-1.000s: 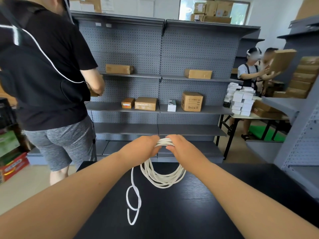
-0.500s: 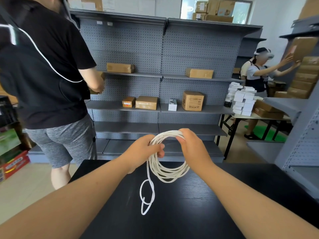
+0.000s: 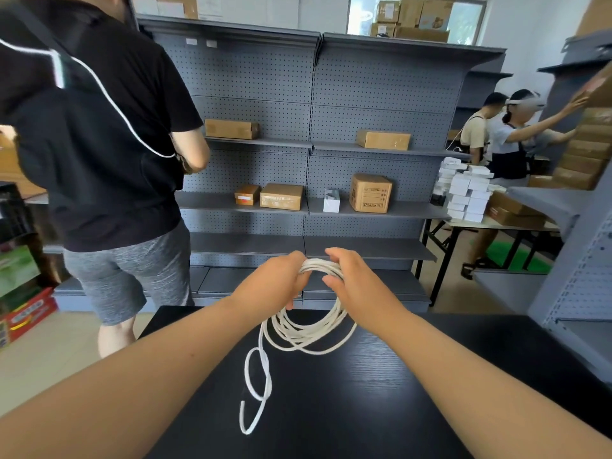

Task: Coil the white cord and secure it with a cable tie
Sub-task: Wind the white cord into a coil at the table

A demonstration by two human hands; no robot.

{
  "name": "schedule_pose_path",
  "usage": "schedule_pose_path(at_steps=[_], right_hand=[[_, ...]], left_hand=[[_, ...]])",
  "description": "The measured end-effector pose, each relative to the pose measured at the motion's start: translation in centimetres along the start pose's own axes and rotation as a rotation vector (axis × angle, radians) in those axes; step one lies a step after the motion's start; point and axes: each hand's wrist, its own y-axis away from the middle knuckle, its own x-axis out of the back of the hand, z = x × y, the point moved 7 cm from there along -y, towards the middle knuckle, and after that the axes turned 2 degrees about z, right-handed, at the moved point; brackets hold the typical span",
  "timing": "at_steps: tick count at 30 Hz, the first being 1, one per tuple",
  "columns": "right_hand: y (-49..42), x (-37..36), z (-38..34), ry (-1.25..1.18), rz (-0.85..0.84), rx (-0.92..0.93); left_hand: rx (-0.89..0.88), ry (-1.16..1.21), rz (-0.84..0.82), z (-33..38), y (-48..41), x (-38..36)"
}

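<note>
White cord (image 3: 316, 265), judged light and limp, is clamped at the coil's top by left grip (image 3: 271, 286) and right grip (image 3: 359, 288), best pinched there.

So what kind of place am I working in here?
Probably a stockroom or a shop being stocked: grey pegboard shelving holds scattered cardboard boxes, and small white boxes stand stacked at right.

Both hands, left hand (image 3: 275, 286) and right hand (image 3: 354, 286), grip white cord (image 3: 308, 332) coil above black table (image 3: 364, 409).
</note>
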Motion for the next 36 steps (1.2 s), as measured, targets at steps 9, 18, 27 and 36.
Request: schedule_pose_path(at_steps=[9,18,27,36], right_hand=[[0.6,-1.2,-0.4,0.037,-0.167,-0.010],[0.3,1.3,1.0,-0.040,0.093,-0.079],[0.6,2.0,2.6,-0.231,0.248,-0.191],[0.9,0.6,3.7,-0.228,0.130,-0.212]], left_hand=[[-0.085,0.099,-0.111,-0.4,0.6,-0.4],[0.059,0.321,-0.030,-2.3,1.1,-1.0],[0.086,0.504,-0.007,-1.1,0.8,-1.1],[0.023,0.285,0.016,-0.8,0.3,-0.6]])
